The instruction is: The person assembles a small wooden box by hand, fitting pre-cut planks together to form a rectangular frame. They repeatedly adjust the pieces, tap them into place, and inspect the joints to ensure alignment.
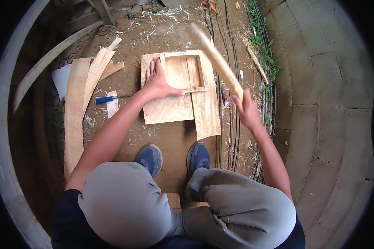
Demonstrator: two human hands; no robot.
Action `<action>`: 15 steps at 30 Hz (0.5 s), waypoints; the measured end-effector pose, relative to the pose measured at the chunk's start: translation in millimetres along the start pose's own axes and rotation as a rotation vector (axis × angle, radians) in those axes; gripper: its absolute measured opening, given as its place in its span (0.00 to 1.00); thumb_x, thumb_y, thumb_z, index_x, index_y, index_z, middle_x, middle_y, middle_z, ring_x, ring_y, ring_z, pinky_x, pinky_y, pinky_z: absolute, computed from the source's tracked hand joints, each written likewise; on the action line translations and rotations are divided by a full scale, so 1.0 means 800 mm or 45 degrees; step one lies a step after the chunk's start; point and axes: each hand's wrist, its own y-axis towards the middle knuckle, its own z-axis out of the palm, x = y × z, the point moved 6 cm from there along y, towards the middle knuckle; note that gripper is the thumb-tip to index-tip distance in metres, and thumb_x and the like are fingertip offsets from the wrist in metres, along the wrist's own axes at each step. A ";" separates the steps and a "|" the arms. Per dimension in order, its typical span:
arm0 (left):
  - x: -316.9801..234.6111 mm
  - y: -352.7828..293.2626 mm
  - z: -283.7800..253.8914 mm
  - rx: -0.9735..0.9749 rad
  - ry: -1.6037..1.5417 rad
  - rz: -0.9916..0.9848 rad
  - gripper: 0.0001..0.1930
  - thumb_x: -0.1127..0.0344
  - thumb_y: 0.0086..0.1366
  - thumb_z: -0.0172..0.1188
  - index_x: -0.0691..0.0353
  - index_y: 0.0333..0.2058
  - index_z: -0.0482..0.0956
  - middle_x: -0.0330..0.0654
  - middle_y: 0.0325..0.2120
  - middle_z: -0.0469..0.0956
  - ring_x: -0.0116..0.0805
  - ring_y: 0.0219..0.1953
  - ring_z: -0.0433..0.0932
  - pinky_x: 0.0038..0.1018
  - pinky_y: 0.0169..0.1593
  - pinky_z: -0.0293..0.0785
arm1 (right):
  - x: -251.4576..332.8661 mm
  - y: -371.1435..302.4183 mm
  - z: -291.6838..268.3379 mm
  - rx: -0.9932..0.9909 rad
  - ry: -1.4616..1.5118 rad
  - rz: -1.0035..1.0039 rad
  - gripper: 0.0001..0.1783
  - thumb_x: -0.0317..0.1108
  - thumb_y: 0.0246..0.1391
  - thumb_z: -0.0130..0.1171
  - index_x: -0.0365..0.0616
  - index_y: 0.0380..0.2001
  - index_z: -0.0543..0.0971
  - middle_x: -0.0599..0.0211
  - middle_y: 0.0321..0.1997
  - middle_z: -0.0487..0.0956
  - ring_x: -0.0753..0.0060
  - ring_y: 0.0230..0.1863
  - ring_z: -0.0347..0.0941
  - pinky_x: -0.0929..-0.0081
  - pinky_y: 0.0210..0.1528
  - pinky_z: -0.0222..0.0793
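The left hand (156, 85) is resting spread, not clenched, on a shallow wooden frame (202, 71), its fingers pointing away along the left side and its thumb lying along the near rail. The frame is sitting between the person's two hands, on top of pale boards (168, 111) that are lying on the dirt ground (129, 79) in front of the shoes (198, 157). The right hand (248, 111) is grasping the lower end of a wooden stick (218, 60), which is slanting up and to the left beside the frame (its far end is showing slightly blurred). A blue-handled tool (106, 100) is lying to the left, its thin shaft pointing toward the left forearm, near a small wood scrap (112, 106). Farther left, long planks (75, 108) are leaning together, while dark rods (232, 141) are running along the ground to the right.
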 end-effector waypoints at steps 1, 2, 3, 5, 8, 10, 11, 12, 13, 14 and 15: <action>0.004 -0.003 -0.002 0.017 0.008 -0.035 0.86 0.30 0.36 0.79 0.78 0.70 0.22 0.65 0.75 0.26 0.53 0.78 0.22 0.43 0.78 0.26 | 0.020 -0.003 -0.022 -0.161 0.115 -0.032 0.15 0.45 0.74 0.47 0.44 0.39 0.64 0.64 0.22 0.74 0.77 0.15 0.66 0.78 0.12 0.64; 0.006 -0.002 -0.006 0.020 0.018 -0.063 0.86 0.31 0.35 0.79 0.78 0.70 0.22 0.65 0.75 0.26 0.53 0.78 0.22 0.43 0.78 0.26 | 0.033 -0.004 -0.042 -0.334 0.227 -0.071 0.13 0.43 0.74 0.45 0.45 0.39 0.64 0.65 0.25 0.74 0.79 0.17 0.65 0.82 0.12 0.64; 0.002 -0.001 -0.007 0.036 0.012 -0.066 0.86 0.31 0.35 0.79 0.78 0.70 0.22 0.65 0.75 0.26 0.53 0.78 0.22 0.43 0.78 0.26 | 0.043 -0.016 -0.063 -0.564 0.456 -0.246 0.13 0.43 0.74 0.47 0.45 0.40 0.64 0.64 0.21 0.76 0.76 0.16 0.71 0.77 0.12 0.66; -0.004 -0.002 -0.008 0.068 0.002 -0.078 0.87 0.31 0.35 0.79 0.78 0.70 0.22 0.65 0.75 0.26 0.53 0.78 0.22 0.43 0.78 0.26 | 0.015 -0.017 -0.021 -0.276 0.304 0.047 0.15 0.44 0.74 0.46 0.44 0.40 0.64 0.63 0.20 0.75 0.72 0.17 0.73 0.73 0.14 0.70; -0.020 0.002 -0.005 0.035 0.015 -0.066 0.87 0.35 0.34 0.82 0.72 0.71 0.20 0.64 0.75 0.28 0.58 0.78 0.28 0.44 0.78 0.32 | -0.044 -0.030 0.037 -0.110 -0.382 -0.089 0.21 0.52 0.73 0.45 0.44 0.40 0.62 0.45 0.24 0.78 0.42 0.22 0.77 0.47 0.26 0.73; -0.004 0.000 -0.007 0.016 -0.002 -0.095 0.87 0.33 0.34 0.81 0.72 0.71 0.21 0.64 0.75 0.28 0.56 0.78 0.27 0.44 0.78 0.31 | -0.033 -0.009 0.014 0.067 -0.158 0.255 0.21 0.52 0.72 0.48 0.44 0.41 0.62 0.39 0.26 0.79 0.37 0.26 0.78 0.46 0.28 0.71; -0.005 -0.005 -0.007 0.036 -0.013 -0.099 0.87 0.32 0.35 0.80 0.75 0.71 0.21 0.64 0.75 0.28 0.54 0.78 0.25 0.43 0.78 0.28 | -0.011 -0.016 -0.009 -0.143 -0.058 0.098 0.21 0.51 0.72 0.50 0.43 0.40 0.62 0.40 0.25 0.79 0.39 0.25 0.78 0.49 0.26 0.71; -0.008 -0.003 -0.011 0.041 -0.019 -0.089 0.87 0.30 0.35 0.79 0.77 0.70 0.21 0.64 0.75 0.27 0.51 0.78 0.24 0.41 0.78 0.24 | 0.000 -0.019 -0.018 -0.281 0.143 0.025 0.20 0.49 0.72 0.50 0.42 0.41 0.63 0.40 0.25 0.79 0.41 0.25 0.78 0.48 0.25 0.71; -0.006 -0.003 -0.011 0.033 -0.051 -0.105 0.87 0.31 0.35 0.80 0.74 0.71 0.21 0.63 0.75 0.28 0.54 0.78 0.24 0.43 0.78 0.28 | 0.000 -0.024 -0.016 -0.398 0.262 0.017 0.20 0.49 0.72 0.50 0.41 0.42 0.63 0.40 0.25 0.79 0.41 0.25 0.79 0.48 0.26 0.71; -0.004 -0.002 -0.011 0.032 -0.061 -0.119 0.87 0.32 0.34 0.80 0.74 0.71 0.21 0.63 0.75 0.28 0.55 0.78 0.25 0.43 0.78 0.29 | 0.000 -0.028 -0.015 -0.517 0.380 0.009 0.20 0.49 0.72 0.50 0.40 0.43 0.64 0.40 0.25 0.79 0.42 0.25 0.79 0.49 0.26 0.72; -0.007 0.002 -0.007 0.038 -0.076 -0.121 0.87 0.33 0.34 0.81 0.73 0.71 0.21 0.63 0.75 0.28 0.56 0.78 0.26 0.44 0.78 0.31 | -0.011 -0.023 0.007 -0.249 0.159 0.101 0.21 0.48 0.71 0.51 0.40 0.44 0.64 0.37 0.26 0.79 0.38 0.27 0.79 0.46 0.29 0.73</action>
